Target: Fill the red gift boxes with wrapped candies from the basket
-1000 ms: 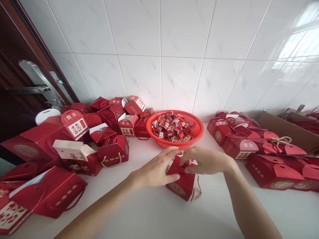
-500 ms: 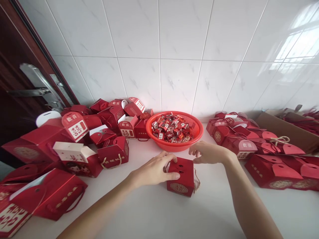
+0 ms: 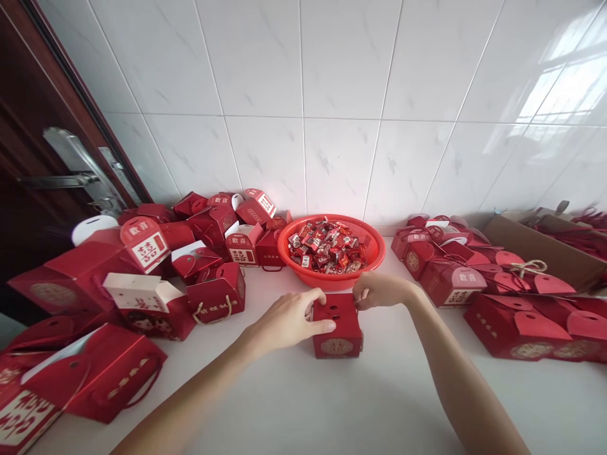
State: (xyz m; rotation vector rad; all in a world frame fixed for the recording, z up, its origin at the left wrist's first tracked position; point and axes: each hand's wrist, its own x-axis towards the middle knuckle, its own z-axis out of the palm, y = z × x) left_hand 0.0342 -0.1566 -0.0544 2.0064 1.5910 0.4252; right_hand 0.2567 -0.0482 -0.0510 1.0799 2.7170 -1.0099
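A small red gift box with two finger holes in its top and a round gold emblem stands before me on the white table. My left hand grips its left side, thumb and fingers over the top edge. At the far right edge of the box, my right hand is closed with curled fingertips; what they pinch is hidden. A bit of twisted rope handle shows along the box's right side. Just behind stands a red plastic basket full of red-wrapped candies.
Several red gift boxes crowd the left side, some with flaps up. More closed boxes stand in rows on the right. An open cardboard carton lies beyond them. A tiled wall backs the table; a dark door is at left.
My right hand has moved left and down to the box's right edge, its fingers now curled. The box has shifted slightly left and turned to face me, and less rope shows.
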